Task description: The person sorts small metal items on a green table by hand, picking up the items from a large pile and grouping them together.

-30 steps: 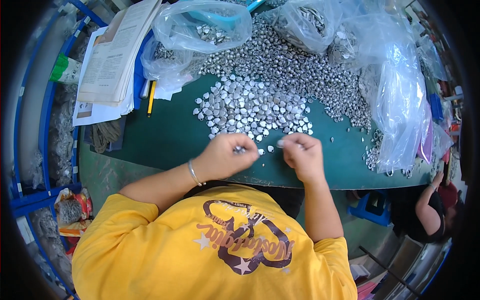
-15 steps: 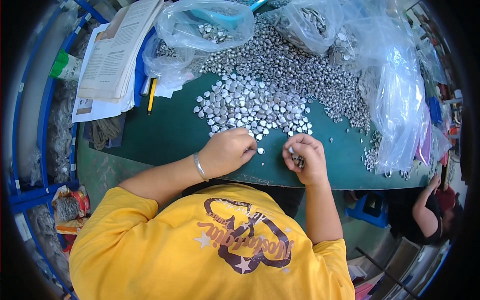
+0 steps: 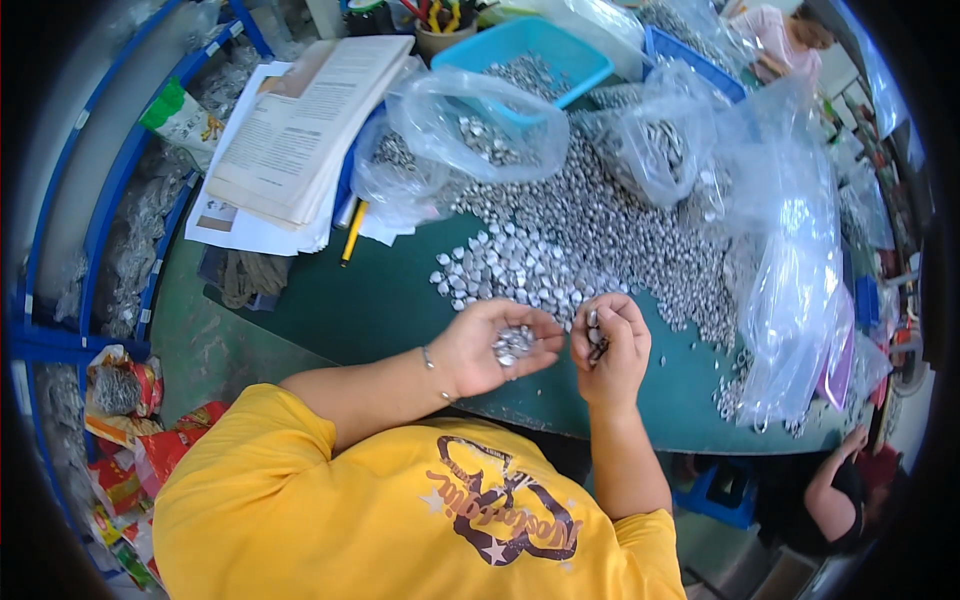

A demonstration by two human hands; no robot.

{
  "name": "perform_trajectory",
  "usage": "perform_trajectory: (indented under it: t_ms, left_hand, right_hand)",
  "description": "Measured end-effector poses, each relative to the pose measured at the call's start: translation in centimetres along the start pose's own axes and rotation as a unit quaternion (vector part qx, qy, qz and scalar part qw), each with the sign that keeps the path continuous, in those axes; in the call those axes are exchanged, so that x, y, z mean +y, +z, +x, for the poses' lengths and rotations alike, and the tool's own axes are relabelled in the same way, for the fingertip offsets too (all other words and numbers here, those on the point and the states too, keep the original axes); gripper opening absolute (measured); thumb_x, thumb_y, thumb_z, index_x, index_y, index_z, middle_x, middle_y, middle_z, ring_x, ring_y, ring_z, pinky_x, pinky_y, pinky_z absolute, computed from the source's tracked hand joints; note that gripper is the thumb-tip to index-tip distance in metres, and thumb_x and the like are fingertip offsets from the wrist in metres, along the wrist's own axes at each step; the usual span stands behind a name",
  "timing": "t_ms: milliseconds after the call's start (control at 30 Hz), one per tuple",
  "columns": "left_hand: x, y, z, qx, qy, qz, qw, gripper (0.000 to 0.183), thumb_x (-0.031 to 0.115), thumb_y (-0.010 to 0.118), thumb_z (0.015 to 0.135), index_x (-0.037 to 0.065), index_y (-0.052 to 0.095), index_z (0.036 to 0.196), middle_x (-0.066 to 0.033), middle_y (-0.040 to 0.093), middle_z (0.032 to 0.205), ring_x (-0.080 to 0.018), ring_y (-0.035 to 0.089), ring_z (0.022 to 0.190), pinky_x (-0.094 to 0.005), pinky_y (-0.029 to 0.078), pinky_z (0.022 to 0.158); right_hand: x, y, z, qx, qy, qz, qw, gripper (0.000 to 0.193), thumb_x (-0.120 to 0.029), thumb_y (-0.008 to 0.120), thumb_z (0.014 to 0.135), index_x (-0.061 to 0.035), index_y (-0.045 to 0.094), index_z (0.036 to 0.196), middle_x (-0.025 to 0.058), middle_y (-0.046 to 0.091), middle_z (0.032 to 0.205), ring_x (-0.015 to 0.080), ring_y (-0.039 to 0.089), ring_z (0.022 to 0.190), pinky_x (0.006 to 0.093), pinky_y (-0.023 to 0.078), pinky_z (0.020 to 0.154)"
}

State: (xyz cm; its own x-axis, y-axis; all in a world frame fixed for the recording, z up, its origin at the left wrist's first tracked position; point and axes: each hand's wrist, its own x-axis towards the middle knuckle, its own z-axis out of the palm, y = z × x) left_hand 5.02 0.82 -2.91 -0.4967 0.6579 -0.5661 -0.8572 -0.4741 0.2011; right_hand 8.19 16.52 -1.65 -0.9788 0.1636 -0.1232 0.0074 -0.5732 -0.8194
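Observation:
My left hand [image 3: 468, 352], palm up with its fingers stretched to the right, cups several small silver charms [image 3: 513, 346]. Beside it, close to its fingertips, my right hand [image 3: 622, 352] is curled round several small metal pieces [image 3: 596, 338], which look darker and partly ring-like; the fingers hide some of them. Just beyond both hands lies a pile of flat, bright, heart-like silver charms [image 3: 510, 262] on the green tabletop [image 3: 340, 310]. Behind and to the right, that pile meets a wide heap of darker, rounded metal pieces [image 3: 660, 250].
Open plastic bags [image 3: 480, 90] of metal parts and a blue tray [image 3: 590, 68] stand at the back. Papers [image 3: 290, 140] and a yellow pen [image 3: 353, 235] lie left, clear plastic sheeting [image 3: 790, 290] right. Other people sit at the far right [image 3: 835, 490] and back [image 3: 780, 40].
My left hand has turned from closed, knuckles up, to palm up, showing the charms in it. The hands are closer together. The view has shifted, showing more of the table's back.

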Motion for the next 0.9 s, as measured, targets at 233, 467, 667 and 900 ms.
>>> perform_trajectory:
  t_ms: [233, 467, 667, 900]
  left_hand:
    - [0.6, -1.5, 1.6, -0.197, 0.015, -0.134, 0.971, 0.028, 0.026, 0.034, 0.091, 0.010, 0.055, 0.100, -0.0066, 0.056, 0.103, -0.0171, 0.056, 0.098, -0.0333, 0.045, 0.091]
    - [10.1, 3.2, 2.6, -0.099, 0.214, -0.239, 0.942, 0.024, 0.016, 0.044, 0.091, 0.000, 0.049, 0.108, -0.0185, 0.053, 0.108, -0.0334, 0.054, 0.103, -0.0501, 0.049, 0.086]
    - [16.4, 4.9, 5.0, -0.002, 0.354, -0.055, 0.934, 0.038, 0.015, 0.039, 0.093, 0.001, 0.036, 0.128, -0.0225, 0.043, 0.127, -0.0390, 0.045, 0.115, -0.0564, 0.030, 0.101]
    - [6.8, 2.7, -0.8, 0.019, 0.392, 0.552, 0.736, 0.012, 0.006, 0.061, 0.082, 0.003, 0.062, 0.093, -0.0045, 0.063, 0.093, -0.0136, 0.061, 0.079, -0.0288, 0.048, 0.071]
  right_hand:
    - [1.9, 5.4, 0.8, -0.164, -0.412, -0.534, 0.720, 0.015, 0.002, 0.056, 0.073, -0.0035, 0.057, 0.087, 0.0132, 0.060, 0.091, 0.0286, 0.058, 0.089, 0.0403, 0.042, 0.084]
    - [-0.1, 1.3, -1.2, -0.013, -0.359, -0.451, 0.817, 0.012, 0.006, 0.055, 0.077, 0.0013, 0.059, 0.088, 0.0148, 0.062, 0.091, 0.0279, 0.057, 0.086, 0.0340, 0.044, 0.080]
    - [1.1, -1.1, -2.6, -0.020, -0.296, -0.531, 0.794, 0.015, 0.007, 0.060, 0.074, 0.0005, 0.061, 0.087, 0.0133, 0.061, 0.085, 0.0263, 0.058, 0.080, 0.0328, 0.046, 0.072]
    - [4.4, -0.6, -3.1, -0.131, -0.240, -0.603, 0.749, 0.015, -0.004, 0.070, 0.071, -0.0023, 0.063, 0.084, 0.0094, 0.056, 0.078, 0.0271, 0.055, 0.072, 0.0361, 0.046, 0.063]
